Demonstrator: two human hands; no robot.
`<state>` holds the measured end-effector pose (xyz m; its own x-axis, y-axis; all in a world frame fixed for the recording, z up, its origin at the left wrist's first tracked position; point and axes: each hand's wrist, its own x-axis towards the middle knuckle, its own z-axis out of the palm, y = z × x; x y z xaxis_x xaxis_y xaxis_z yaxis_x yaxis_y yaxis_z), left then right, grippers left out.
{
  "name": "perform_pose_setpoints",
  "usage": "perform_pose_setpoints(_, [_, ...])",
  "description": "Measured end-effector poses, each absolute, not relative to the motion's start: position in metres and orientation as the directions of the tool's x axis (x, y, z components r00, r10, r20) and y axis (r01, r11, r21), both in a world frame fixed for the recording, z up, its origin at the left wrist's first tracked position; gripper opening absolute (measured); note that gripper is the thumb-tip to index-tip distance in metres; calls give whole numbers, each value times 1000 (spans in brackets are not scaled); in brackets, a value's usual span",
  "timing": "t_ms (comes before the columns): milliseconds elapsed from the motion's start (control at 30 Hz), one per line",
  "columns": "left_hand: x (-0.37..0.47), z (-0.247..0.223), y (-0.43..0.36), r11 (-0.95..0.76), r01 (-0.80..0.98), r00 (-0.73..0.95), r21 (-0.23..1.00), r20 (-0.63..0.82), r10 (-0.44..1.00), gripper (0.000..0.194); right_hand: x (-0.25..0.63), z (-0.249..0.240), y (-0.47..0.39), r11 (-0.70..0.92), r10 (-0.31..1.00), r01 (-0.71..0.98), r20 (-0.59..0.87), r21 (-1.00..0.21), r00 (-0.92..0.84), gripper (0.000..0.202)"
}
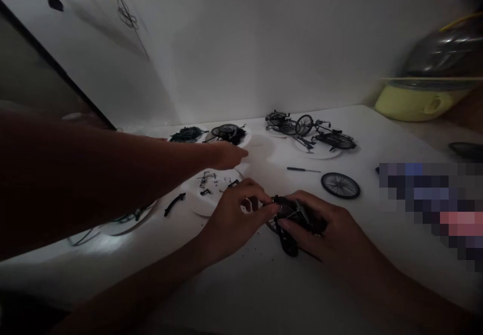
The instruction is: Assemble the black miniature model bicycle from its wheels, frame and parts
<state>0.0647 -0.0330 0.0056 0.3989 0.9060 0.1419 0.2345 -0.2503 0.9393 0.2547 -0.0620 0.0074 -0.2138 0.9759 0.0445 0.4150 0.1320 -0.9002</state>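
A partly assembled dark model bicycle lies in my right hand, whose fingers and thumb close around its frame. Its details are dim and partly covered by my fingers. From the left, my left hand meets the bicycle with thumb and forefinger pinched together at its near end. Whatever small piece sits between those fingertips is too small to tell. Under the hands, several tiny dark bits are scattered on the white table. A loose spoked wheel and a thin screwdriver lie beyond my right hand.
Another person's arm reaches across from the left, its hand over the table. White plates hold small parts and more model bicycles. A curved black piece lies left. A yellow pot stands at the back right.
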Motion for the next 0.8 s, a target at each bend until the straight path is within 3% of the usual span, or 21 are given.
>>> perform_pose_setpoints(467, [65, 12, -32, -250, 316, 419, 915, 102, 902, 15, 254, 10, -64, 114, 968, 378, 16, -919, -252, 17])
perform_pose_setpoints(800, [64, 11, -31, -223, 256, 426, 941, 97, 900, 14, 254, 11, -64, 90, 957, 374, -24, -923, -291, 22])
